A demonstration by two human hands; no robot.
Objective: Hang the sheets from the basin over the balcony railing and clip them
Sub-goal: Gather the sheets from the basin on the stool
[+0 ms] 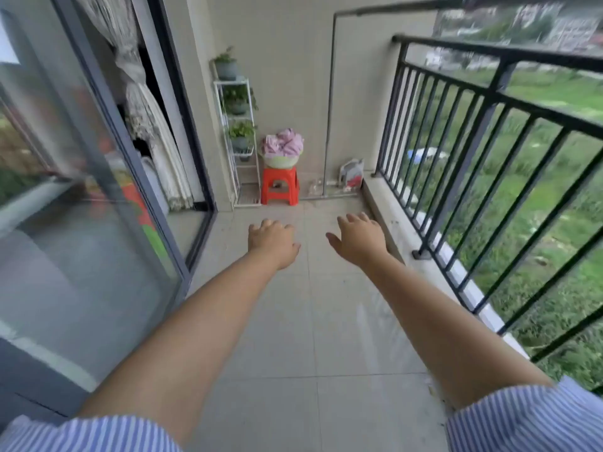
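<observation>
The left grip (272, 241) and right grip (359, 239) reach forward, fingers relaxed, holding nothing. Well beyond them, pink sheets (283, 143) sit heaped in the basin (281, 161) on an orange stool (280, 190). A hasty pull could topple basin and stool. Right of both grips runs the black railing (489, 102), above a pale tiled floor (313, 321).

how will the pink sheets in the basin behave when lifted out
The sheets are probably floppy: they sit crumpled and heaped above the rim of the basin, so they will likely drape and trail. Being laundry for drying, they may be damp and heavy. The basin sits on a small stool and might tip if tugged.
</observation>
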